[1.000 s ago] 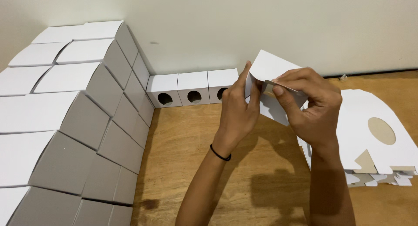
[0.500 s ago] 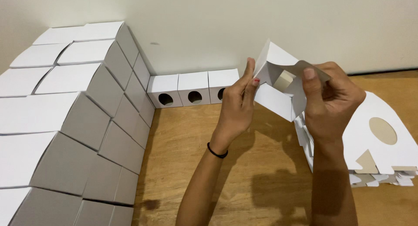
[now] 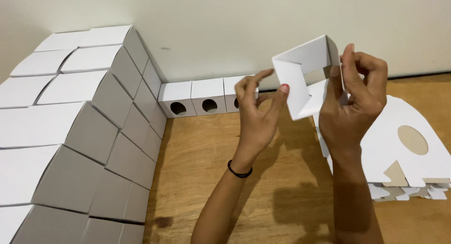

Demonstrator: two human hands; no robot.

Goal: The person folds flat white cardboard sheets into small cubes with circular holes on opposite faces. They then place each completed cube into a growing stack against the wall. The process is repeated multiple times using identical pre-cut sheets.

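We hold one half-opened white cardboard box blank in the air above the wooden table: our right hand pinches its right edge, while our left hand touches its left flap with fingers loosely spread. Three small white boxes with round holes line the wall, the third partly hidden. The stack of flat white blanks and the wall of folded white boxes are cut off, uncountable.
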